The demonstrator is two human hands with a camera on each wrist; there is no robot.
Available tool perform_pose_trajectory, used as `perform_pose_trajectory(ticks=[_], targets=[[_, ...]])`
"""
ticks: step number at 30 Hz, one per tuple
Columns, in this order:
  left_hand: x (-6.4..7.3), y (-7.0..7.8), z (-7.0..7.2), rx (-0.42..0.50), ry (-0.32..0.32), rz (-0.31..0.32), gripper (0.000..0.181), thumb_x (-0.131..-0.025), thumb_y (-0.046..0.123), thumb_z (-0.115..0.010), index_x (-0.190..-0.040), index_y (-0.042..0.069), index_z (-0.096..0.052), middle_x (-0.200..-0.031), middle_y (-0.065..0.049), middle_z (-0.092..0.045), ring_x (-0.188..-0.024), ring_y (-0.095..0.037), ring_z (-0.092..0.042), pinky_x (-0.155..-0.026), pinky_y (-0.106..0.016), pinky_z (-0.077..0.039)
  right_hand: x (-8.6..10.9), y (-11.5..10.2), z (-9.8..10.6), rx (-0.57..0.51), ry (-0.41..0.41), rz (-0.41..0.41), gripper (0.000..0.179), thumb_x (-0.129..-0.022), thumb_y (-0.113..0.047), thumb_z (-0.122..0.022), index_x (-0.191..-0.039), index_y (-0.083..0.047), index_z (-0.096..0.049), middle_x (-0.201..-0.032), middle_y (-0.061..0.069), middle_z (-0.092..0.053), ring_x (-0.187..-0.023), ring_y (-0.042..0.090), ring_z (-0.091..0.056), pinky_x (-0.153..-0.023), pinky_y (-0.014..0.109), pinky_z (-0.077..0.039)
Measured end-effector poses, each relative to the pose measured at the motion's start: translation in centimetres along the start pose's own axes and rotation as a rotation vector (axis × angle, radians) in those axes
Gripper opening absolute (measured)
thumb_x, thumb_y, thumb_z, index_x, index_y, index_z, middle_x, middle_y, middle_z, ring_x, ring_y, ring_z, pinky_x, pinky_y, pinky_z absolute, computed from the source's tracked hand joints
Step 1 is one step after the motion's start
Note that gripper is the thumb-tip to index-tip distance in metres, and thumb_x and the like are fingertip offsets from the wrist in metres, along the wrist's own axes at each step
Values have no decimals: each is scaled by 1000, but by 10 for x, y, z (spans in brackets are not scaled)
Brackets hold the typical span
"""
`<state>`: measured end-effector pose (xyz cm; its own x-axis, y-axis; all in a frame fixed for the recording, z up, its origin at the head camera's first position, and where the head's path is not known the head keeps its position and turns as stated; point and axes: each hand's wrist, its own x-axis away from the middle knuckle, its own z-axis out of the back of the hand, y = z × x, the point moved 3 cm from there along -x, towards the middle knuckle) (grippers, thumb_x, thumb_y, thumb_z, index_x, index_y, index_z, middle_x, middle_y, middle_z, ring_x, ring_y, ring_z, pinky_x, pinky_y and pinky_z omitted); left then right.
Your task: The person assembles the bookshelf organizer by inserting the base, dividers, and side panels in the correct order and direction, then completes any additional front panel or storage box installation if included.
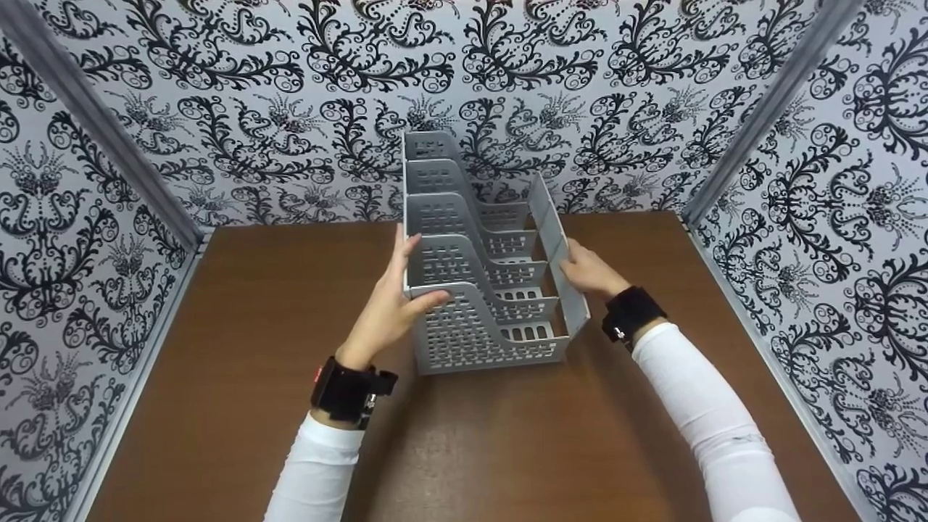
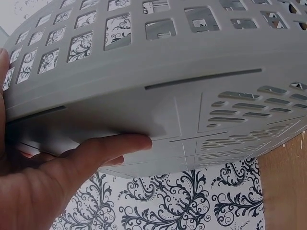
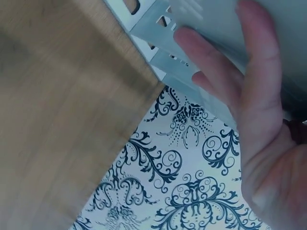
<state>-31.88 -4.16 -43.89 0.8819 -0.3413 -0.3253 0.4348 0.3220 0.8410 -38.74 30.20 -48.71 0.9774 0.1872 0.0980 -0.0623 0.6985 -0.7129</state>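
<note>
A grey plastic file rack [image 1: 464, 326] with perforated, stepped dividers stands upright in the middle of the head view. My left hand [image 1: 388, 304] grips its near left corner, thumb across the front panel and fingers along the left side. In the left wrist view a long finger [image 2: 105, 148] lies on the smooth grey plastic. My right hand [image 1: 591, 268] presses the outside of the right side panel [image 1: 562, 254]. The fingers [image 3: 261, 62] lie nearly straight on that panel in the right wrist view; the thumb there is hidden. Whether the rack's base touches the table cannot be told.
The brown wooden table [image 1: 290, 312] spreads around the rack. Black-and-white patterned walls [image 1: 254, 109] enclose it at the back and both sides, with grey corner strips [image 1: 768, 109]. Black straps [image 1: 348, 391] with cameras sit on both wrists.
</note>
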Motion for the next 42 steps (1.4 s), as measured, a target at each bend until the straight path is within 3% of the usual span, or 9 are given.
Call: perform_pose_trajectory(ticks=[5,10,16,20,24,30,33,37,42], targets=[[-1,-1,0,-6,1,-4,93,-86,17,-77,-158,2,-20,-169,-15,8,-156,-34,-15,-127,-47,-16,0,0,-1,23,20,-7,65,-100,-8,-40,-157,6,-14,-148,37,-43,-112,46,-60,-95,56,-54],[0,-2,-1,-14,-5,-2,92,-87,18,-76,-158,3,-20,-169,-14,8,-156,-31,-13,-127,-45,-17,0,-2,-3,45,-1,-11,70,-100,-9,-38,-158,6,-3,-156,36,-30,-132,48,-50,-110,56,-44],[0,-3,-1,-21,-7,-12,91,-87,19,-76,-158,3,-21,-169,-16,8,-156,-32,-13,-126,-47,-19,1,-4,-3,81,-4,-3,70,-100,-8,-37,-156,10,-1,-159,35,-22,-139,49,-42,-120,54,-31],[-1,-2,-1,-10,2,-26,90,-87,18,-76,-157,2,-22,-169,-17,7,-156,-33,-13,-126,-48,-19,0,-4,-4,68,-9,-5,69,-100,-8,-37,-158,7,-2,-159,34,-25,-141,49,-40,-119,55,-33],[-1,-2,-1,0,4,-28,89,-87,18,-76,-156,2,-23,-169,-17,7,-156,-34,-15,-126,-48,-18,-2,-5,-6,72,-21,-26,69,-102,-12,-36,-159,3,1,-155,35,-34,-131,49,-52,-109,55,-45],[0,-3,-1,3,1,-17,89,-86,16,-77,-156,3,-24,-170,-15,7,-155,-34,-18,-126,-47,-18,-3,-4,-6,94,-51,-30,73,-103,-14,-36,-158,2,10,-159,34,-23,-125,48,-56,-111,54,-43],[1,-3,-1,1,4,-26,88,-86,15,-77,-156,3,-26,-169,-15,7,-154,-35,-20,-126,-47,-20,-5,-3,-5,98,-62,-17,75,-103,-12,-37,-158,-2,13,-161,32,-19,-91,37,-66,-95,50,-54],[1,-2,0,11,8,-51,85,-86,14,-77,-154,3,-28,-169,-16,6,-154,-35,-22,-125,-47,-24,-8,-3,-4,111,-73,-11,76,-103,-12,-38,-160,-7,12,-155,35,-34,-57,16,-49,-67,37,-53],[2,-2,0,-13,4,-52,81,-86,18,-77,-151,3,-31,-170,-16,4,-154,-34,-22,-125,-46,-24,-11,-4,-5,149,-96,18,76,-102,-12,-38,-159,-3,11,-134,42,-53,-78,35,-67,-79,46,-57]])
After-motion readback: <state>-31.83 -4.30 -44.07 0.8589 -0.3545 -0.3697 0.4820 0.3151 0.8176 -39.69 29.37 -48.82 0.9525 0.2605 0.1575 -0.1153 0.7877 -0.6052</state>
